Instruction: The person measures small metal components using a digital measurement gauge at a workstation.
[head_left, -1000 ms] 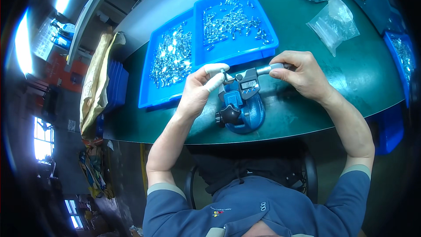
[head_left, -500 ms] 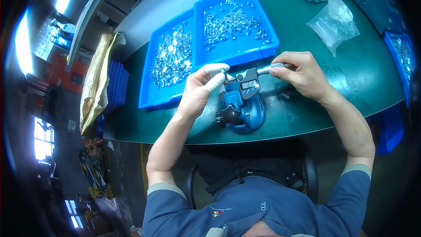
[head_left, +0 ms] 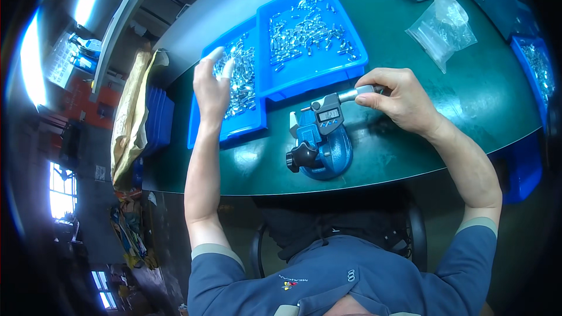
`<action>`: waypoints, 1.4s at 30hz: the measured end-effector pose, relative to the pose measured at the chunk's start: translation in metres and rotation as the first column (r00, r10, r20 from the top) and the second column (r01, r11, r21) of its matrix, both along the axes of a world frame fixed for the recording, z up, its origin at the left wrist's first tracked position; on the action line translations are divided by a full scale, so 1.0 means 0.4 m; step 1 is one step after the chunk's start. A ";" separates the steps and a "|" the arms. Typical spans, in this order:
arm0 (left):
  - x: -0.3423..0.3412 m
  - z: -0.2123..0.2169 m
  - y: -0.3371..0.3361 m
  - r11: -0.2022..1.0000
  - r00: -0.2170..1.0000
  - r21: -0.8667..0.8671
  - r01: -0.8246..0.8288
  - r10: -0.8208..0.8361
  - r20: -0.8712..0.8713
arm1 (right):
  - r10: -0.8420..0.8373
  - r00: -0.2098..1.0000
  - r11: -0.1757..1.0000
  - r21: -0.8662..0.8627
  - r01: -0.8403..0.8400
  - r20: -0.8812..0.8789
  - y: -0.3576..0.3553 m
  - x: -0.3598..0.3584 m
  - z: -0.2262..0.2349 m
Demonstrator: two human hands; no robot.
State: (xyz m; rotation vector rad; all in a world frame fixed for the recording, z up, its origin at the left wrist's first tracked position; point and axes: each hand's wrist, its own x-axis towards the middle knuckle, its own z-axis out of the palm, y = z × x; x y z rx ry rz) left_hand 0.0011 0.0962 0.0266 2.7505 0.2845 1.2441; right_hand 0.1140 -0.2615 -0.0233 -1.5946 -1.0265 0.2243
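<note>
My right hand [head_left: 404, 100] has its thumb and fingers closed around the thimble of a digital micrometer [head_left: 329, 114]. The micrometer is clamped in a blue stand [head_left: 338, 155] with a black knob [head_left: 303, 156]. No part shows in the gap between its anvil and spindle. Over the left blue tray [head_left: 249, 132], my left hand [head_left: 212, 90] has thumb and forefinger spread apart, with white covers on the fingertips. Many small shiny metal cylinders [head_left: 241, 96] lie in that tray, partly hidden by the hand.
A second blue tray [head_left: 304, 76] with scattered metal cylinders adjoins the left one. Clear plastic bags [head_left: 442, 32] lie on the green table [head_left: 398, 152] at right. Stacked blue bins [head_left: 157, 117] and brown paper [head_left: 127, 126] stand at left. Another blue bin [head_left: 533, 70] sits far right.
My left hand has left the micrometer's measuring gap and moved left over the left tray, its fingers parting. My right hand stays on the thimble.
</note>
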 end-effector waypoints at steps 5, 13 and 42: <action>0.111 -0.064 -0.025 0.957 0.900 0.188 0.222 -0.127 -0.416 | -0.003 1.000 1.000 -0.019 0.003 -0.014 -0.004 0.002 0.002; 0.205 -0.113 -0.017 0.893 0.727 0.330 0.306 0.004 -0.687 | 0.002 1.000 1.000 -0.015 -0.002 -0.003 -0.002 0.002 -0.002; -0.068 -0.146 -0.206 -0.046 0.688 -0.911 0.411 -0.640 0.342 | -0.024 0.999 0.998 -0.054 0.026 0.036 -0.004 0.001 0.000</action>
